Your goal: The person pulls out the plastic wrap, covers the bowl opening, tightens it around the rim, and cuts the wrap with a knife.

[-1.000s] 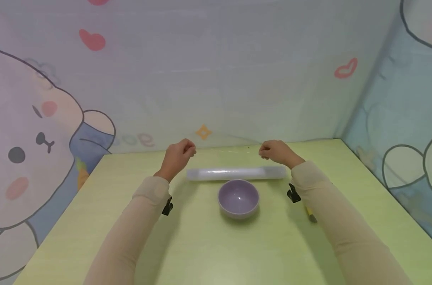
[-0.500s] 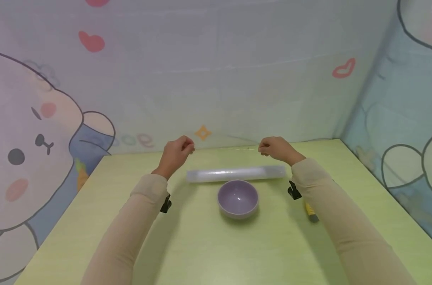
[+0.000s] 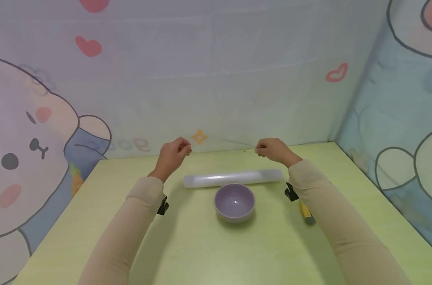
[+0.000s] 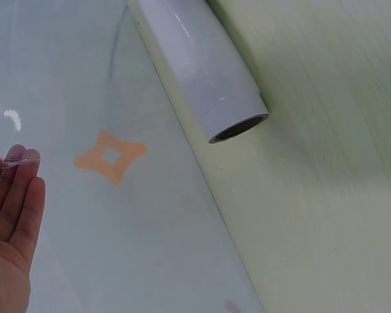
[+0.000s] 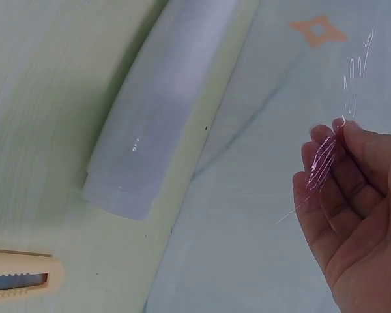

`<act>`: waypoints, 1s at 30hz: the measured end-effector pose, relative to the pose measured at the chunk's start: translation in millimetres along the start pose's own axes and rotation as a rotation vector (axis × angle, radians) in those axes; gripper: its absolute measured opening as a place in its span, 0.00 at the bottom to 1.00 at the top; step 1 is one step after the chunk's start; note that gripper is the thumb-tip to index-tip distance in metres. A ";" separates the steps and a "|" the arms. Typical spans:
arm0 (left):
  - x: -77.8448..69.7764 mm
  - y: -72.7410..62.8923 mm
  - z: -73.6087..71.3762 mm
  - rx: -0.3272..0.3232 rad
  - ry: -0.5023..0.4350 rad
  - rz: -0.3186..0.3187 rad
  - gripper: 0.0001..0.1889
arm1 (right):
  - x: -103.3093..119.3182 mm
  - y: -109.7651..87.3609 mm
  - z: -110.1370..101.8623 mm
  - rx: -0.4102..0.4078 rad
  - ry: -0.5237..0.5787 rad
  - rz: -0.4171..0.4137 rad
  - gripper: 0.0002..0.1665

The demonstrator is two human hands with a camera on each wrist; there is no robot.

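Observation:
In the head view my left hand (image 3: 173, 156) and right hand (image 3: 274, 150) are raised beyond a film roll (image 3: 233, 178), a gap between them. Each pinches clear plastic film between thumb and fingers. The left wrist view shows crumpled film (image 4: 27, 160) at the left fingertips. Over the right fingers, the film (image 5: 322, 160) catches bright streaks of light. Most of the stretch between the hands is too transparent to see. The whitish roll lies crosswise on the table, its hollow core end (image 4: 240, 129) facing the left wrist camera. A purple bowl (image 3: 235, 201) stands just in front of it.
Partly under the right forearm in the head view lies a yellow utility knife (image 3: 307, 213) with a dark end. The pale green table (image 3: 208, 249) meets a printed cloth backdrop (image 3: 216, 79) along its far edge; another cloth (image 3: 397, 99) hangs at the right.
The head view has shifted slightly, moving the roll and bowl a little left and down. Both hands have risen slightly against the table, still pinching the film. The glint between them has faded.

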State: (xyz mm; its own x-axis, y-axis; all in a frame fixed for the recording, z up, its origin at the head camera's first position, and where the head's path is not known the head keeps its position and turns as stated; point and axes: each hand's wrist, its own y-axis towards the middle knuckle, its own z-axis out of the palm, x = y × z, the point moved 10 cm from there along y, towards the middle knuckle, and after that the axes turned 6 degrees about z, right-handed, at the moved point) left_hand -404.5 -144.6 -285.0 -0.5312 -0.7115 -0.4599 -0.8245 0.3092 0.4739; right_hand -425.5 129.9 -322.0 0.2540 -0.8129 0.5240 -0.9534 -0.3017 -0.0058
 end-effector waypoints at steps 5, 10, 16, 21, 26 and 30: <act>-5.5 4.7 -5.7 -0.021 -0.003 0.024 0.08 | 1.3 0.2 -7.0 -0.019 0.002 0.000 0.11; -5.9 4.0 -10.6 -0.035 0.000 0.025 0.09 | 4.5 0.7 -8.6 -0.015 0.001 -0.013 0.11; -12.0 5.1 -18.6 -0.076 0.001 0.058 0.08 | 9.7 -1.1 -15.5 -0.026 0.004 -0.018 0.12; -15.7 7.1 -25.5 -0.105 -0.035 0.059 0.08 | 12.3 -1.6 -20.5 -0.040 -0.006 -0.023 0.12; -16.0 7.1 -26.9 -0.087 -0.041 0.046 0.08 | 14.2 -3.1 -23.0 -0.037 0.004 -0.019 0.12; -14.5 7.4 -29.2 -0.079 -0.049 0.023 0.08 | 17.0 -5.0 -26.5 -0.029 -0.008 -0.024 0.12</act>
State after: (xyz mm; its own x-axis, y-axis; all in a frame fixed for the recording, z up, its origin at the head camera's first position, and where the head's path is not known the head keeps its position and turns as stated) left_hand -397.2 -150.4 -252.9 -0.5606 -0.6726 -0.4831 -0.7948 0.2732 0.5419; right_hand -420.7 130.7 -290.4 0.2784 -0.8095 0.5169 -0.9512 -0.3071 0.0314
